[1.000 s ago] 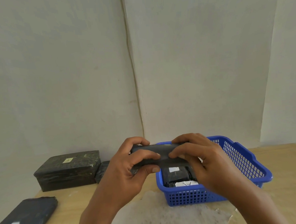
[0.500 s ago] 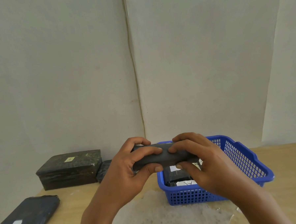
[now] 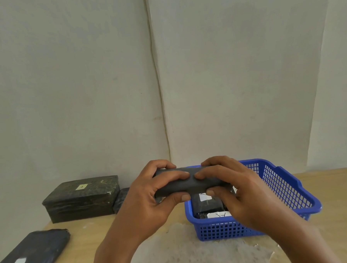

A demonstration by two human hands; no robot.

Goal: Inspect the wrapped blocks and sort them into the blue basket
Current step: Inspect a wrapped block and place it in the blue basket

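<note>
Holding the wrapped block up over the near-left corner of the blue basket, my left hand and right hand each curled around an end, thumbs underneath. Best bet, I reckon: roll it slowly, check every face, then lower it beside the labelled blocks already inside.
</note>
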